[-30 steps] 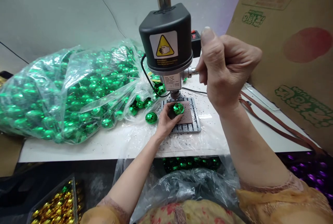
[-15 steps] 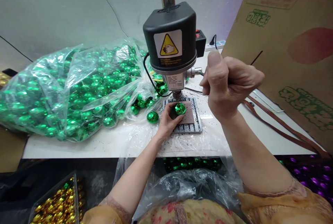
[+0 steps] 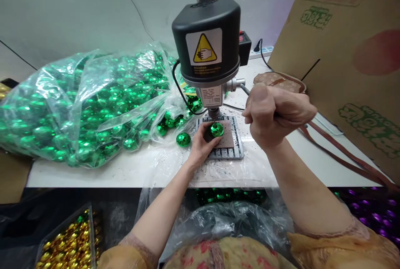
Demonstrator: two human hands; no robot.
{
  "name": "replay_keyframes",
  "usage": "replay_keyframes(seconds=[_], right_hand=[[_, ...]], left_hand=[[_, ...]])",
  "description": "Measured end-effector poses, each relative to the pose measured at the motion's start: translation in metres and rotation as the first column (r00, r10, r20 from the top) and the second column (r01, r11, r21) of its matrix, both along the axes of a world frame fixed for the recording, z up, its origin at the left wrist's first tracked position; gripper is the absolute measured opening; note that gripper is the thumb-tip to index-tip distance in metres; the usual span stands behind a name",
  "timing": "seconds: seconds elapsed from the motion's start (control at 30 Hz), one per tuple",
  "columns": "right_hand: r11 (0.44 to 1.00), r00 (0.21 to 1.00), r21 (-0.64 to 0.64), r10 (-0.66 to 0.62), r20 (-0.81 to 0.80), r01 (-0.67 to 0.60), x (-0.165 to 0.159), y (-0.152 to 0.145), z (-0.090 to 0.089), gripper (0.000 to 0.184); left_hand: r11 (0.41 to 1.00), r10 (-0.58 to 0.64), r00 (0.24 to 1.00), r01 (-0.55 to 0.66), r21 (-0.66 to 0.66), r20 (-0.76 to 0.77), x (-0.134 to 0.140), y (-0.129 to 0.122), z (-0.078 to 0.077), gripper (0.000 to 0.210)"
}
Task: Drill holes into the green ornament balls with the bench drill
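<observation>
Your left hand (image 3: 201,144) pinches green faceted ball (image 3: 216,129) on drill table (image 3: 236,152), directly under chuck (image 3: 213,113); right hand (image 3: 275,113) fisted round feed lever (image 3: 245,89). Bit contact unclear; big bag of green balls (image 3: 81,106) looks undone, one loose ball (image 3: 183,139) beside plate

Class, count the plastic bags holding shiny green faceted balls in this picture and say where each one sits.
2: a large clear plastic bag of green balls on the white table's left, and a second clear bag hanging below the table's front edge. Others may be hidden.
</observation>
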State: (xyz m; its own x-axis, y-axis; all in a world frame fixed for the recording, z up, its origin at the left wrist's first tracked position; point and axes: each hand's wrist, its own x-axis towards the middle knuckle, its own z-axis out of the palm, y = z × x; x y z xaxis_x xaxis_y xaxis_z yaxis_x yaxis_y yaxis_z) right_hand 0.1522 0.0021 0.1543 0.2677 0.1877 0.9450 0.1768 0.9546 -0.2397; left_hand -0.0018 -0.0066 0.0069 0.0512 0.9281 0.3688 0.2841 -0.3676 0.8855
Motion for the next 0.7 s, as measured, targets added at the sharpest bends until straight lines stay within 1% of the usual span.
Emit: replay_keyframes(seconds=[0.2,0.33,0.47,0.57,0.7], right_hand=[[0.999,1.000,0.048,0.011,-0.016,-0.011,0.000,0.004,-0.008,0.050],[0.993,0.999,0.116,-0.030,-0.019,0.032,0.000,0.007,-0.010,0.047],[0.989,0.998,0.132,-0.060,-0.017,0.061,0.000,0.008,-0.012,0.047],[0.987,0.999,0.156,-0.040,-0.005,0.041,0.000,0.010,-0.016,0.045],[0.979,0.999,0.205,0.003,0.038,-0.010,0.003,0.009,-0.024,0.044]], left_hand=[[1.000,-0.003,1.000,0.003,0.012,-0.008,-0.001,0.000,-0.002,0.051],[1.000,-0.009,1.000,0.009,0.019,-0.010,-0.001,0.000,-0.002,0.051],[1.000,-0.009,1.000,0.009,0.000,-0.003,-0.001,0.000,-0.001,0.051],[1.000,-0.013,1.000,0.013,-0.027,0.009,0.000,0.000,-0.001,0.052],[1.000,-0.001,1.000,0.001,-0.027,0.016,0.000,-0.001,0.000,0.052]])
